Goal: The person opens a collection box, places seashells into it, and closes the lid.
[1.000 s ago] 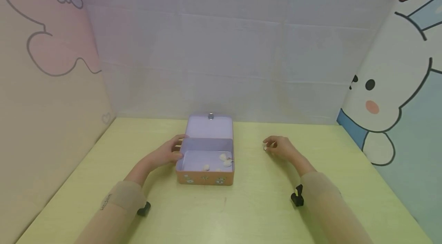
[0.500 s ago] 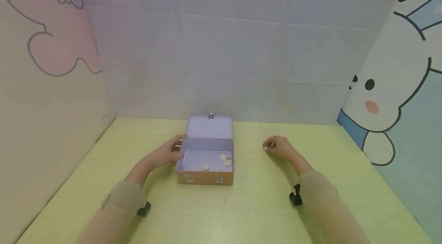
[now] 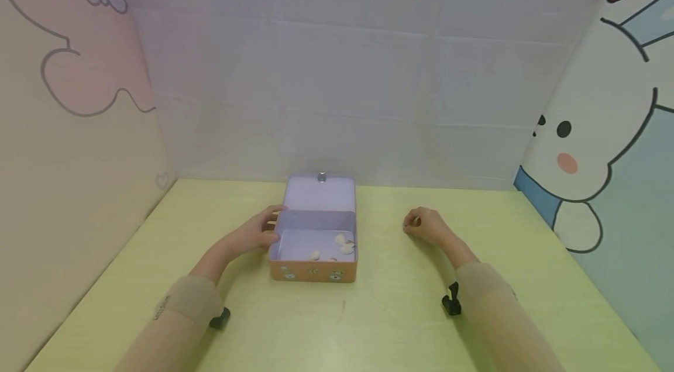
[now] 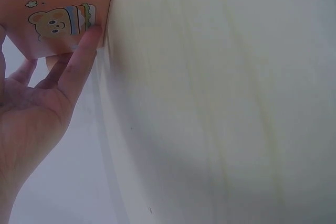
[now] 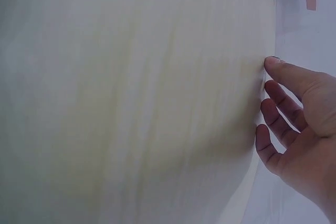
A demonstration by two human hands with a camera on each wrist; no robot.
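Note:
An open tin box [image 3: 313,271], orange outside with printed bears and lilac inside, stands left of the table's middle. Its lilac lid [image 3: 321,193] leans back. Several small white pieces [image 3: 346,248], shell-like, lie in its right and front parts. My left hand [image 3: 254,234] rests against the box's left side, fingers nearly straight. In the left wrist view one finger touches the orange wall [image 4: 63,22]. To the right of the box, my right hand [image 3: 429,226] is low at the tabletop, thumb and index tips together. The small white piece seen there earlier is hidden by the fingers.
The pale yellow table [image 3: 337,331] runs back to a whitish wall sheet [image 3: 326,97]. Printed cartoon panels stand at left and right. Each forearm wears a black camera mount, one showing at the right sleeve [image 3: 451,300].
The white piece at my right fingertips has gone out of sight between the fingers. That hand shifted slightly left, then slightly right. The left hand and the box have not moved.

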